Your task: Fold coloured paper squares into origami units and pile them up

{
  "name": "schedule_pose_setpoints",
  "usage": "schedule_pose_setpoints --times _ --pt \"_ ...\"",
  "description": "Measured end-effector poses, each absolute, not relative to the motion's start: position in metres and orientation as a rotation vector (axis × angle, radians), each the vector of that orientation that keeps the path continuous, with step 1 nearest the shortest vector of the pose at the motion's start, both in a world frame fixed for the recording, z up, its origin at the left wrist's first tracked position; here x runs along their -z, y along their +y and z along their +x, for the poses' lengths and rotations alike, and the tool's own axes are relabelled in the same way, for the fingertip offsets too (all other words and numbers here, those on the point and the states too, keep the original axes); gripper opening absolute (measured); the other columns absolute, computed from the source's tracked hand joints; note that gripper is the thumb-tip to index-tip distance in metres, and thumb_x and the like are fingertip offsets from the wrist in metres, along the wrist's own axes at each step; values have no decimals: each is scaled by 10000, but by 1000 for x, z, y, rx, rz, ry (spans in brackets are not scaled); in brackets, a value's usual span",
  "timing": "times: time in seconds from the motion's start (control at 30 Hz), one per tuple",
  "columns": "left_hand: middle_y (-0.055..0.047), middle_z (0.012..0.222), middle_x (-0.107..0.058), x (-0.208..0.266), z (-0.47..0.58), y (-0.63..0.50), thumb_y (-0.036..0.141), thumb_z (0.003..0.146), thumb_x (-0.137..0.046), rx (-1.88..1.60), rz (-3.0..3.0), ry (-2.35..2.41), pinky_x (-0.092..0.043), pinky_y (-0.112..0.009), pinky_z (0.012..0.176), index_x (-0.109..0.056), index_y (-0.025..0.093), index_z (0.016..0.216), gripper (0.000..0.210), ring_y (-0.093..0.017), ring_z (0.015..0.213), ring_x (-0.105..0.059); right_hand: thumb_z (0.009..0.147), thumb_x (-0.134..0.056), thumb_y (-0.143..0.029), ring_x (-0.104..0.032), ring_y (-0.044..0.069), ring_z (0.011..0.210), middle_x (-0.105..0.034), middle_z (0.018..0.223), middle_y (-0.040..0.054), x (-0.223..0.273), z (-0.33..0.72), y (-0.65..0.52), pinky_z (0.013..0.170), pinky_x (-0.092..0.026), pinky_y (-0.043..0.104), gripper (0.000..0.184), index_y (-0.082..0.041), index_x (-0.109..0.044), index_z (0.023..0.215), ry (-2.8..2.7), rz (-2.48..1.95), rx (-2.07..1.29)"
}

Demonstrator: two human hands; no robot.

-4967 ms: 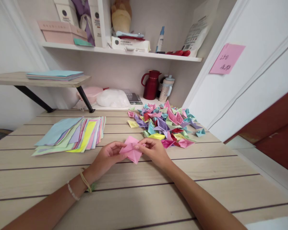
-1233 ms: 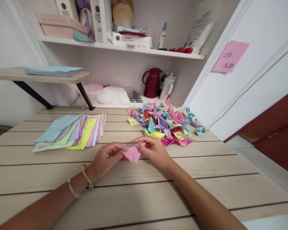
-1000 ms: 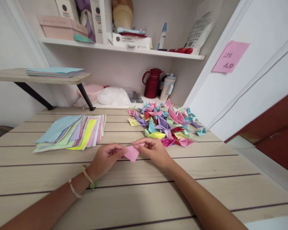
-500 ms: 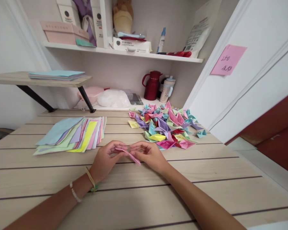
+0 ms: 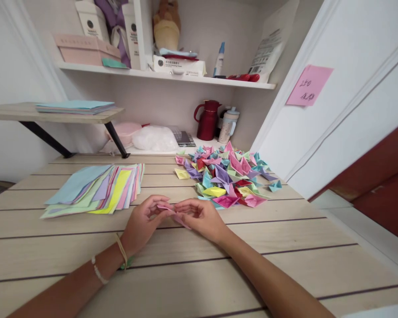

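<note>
Between both hands, just above the slatted wooden table (image 5: 172,282), is a small piece of folded pink paper (image 5: 182,221). My left hand (image 5: 145,222) pinches its left end, thumb in front and fingers behind. My right hand (image 5: 202,218) grips the other end, its fingers partly covering the paper. Left of my hands lies a fanned stack of coloured paper sheets (image 5: 76,185) in blue, green, yellow and pink. Beyond my right hand is a heap of folded paper boats (image 5: 222,174) in many colours.
A small raised shelf (image 5: 109,115) carries more paper sheets (image 5: 74,105) at the left. Behind the table stand a dark red jug (image 5: 208,121), a pale tumbler (image 5: 228,126) and a white plastic bag (image 5: 155,138). A pink note (image 5: 310,85) hangs on the right panel.
The folded pink paper has turned slightly between my fingers, and my right hand now covers more of it. The whole view has shifted a little; both hands keep their hold.
</note>
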State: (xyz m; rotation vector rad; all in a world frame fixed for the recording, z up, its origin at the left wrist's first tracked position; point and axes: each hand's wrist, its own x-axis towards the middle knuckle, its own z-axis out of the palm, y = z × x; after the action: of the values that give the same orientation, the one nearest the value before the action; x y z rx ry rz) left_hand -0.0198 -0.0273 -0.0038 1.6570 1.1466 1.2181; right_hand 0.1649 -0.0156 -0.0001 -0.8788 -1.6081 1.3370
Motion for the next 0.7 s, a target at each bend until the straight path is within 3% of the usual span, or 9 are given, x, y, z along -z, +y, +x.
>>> schedule_pose_setpoints --times 0.2,0.53,0.7 --pt "-16 846 -674 -1 -18 -30 302 835 -520 -1212 1667 1158 -516 -247 738 -532 187 1001 203 -134 790 -646 711 -653 -280 -671 210 814 -708 914 88 1 164 -15 696 -549 313 269 -148 -688 942 -1630 -872 -1346" --pt "-24 850 -682 -2 -17 -29 307 819 -536 -1226 1626 1174 -515 -250 726 -525 176 998 223 -142 780 -651 723 -635 -277 -673 204 769 -712 894 86 -1 165 -15 633 -549 292 275 -148 -692 959 -1674 -912 -1307" --pt "-28 848 -688 0 -19 -27 302 822 -533 -1211 1618 1162 -507 -260 747 -504 176 1014 232 -157 827 -657 718 -644 -274 -671 206 800 -711 909 88 -2 165 -16 691 -551 306 276 -142 -691 956 -1678 -889 -1285"
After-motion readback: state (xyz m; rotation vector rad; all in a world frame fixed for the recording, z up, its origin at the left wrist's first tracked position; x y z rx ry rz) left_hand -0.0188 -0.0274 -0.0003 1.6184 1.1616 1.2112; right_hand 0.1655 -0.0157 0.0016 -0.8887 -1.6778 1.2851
